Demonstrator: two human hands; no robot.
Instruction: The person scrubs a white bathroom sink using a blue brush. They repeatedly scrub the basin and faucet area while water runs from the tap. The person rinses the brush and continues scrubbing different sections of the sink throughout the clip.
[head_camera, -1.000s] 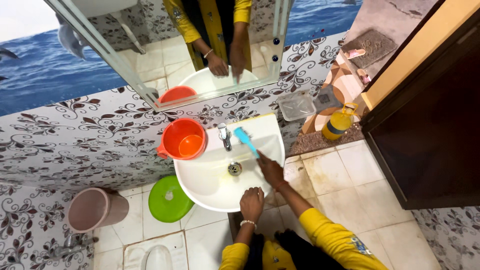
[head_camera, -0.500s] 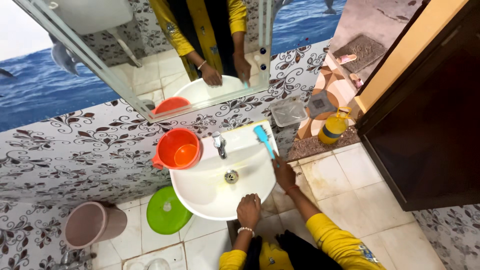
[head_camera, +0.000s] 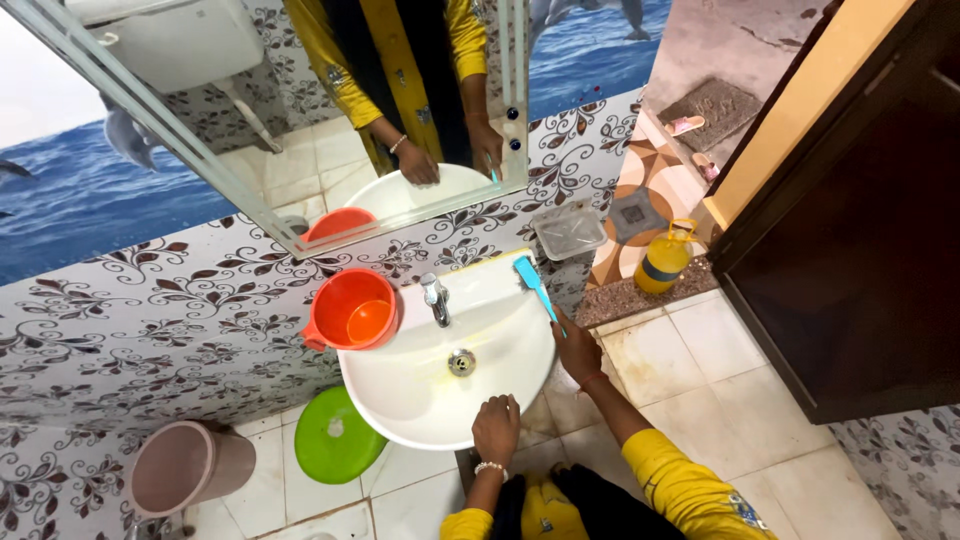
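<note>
while the view looks straight down over a white wash basin (head_camera: 420, 400), the right hand (head_camera: 578, 348) reaches out from a yellow sleeve to the basin's right rim, its fingers curled closed round the handle of a blue brush (head_camera: 533, 285), whose head lies up on the rim's far right corner near the wall. the left hand (head_camera: 496, 430) rests on the near edge of the basin, knuckles up and fingers bent over the rim, with nothing in it; a pale bracelet sits at its wrist. one metal tap (head_camera: 435, 298) stands at the back of the basin and one drain (head_camera: 461, 362) sits in the bowl below it. one orange jug (head_camera: 352, 310) stands on the rim just left of the tap. the wall is tiled in a black floral pattern below a blue sea scene, and one mirror (head_camera: 300, 120) hangs on it, showing the person's yellow sleeves and both hands. the floor is of pale tiles; on it lie one round green lid (head_camera: 333, 437) partly under the basin and one pink bin (head_camera: 190, 467) further left. right of the basin stand one yellow bottle (head_camera: 665, 258) and one clear plastic tub (head_camera: 568, 232), beside a dark wooden door (head_camera: 860, 250).
</note>
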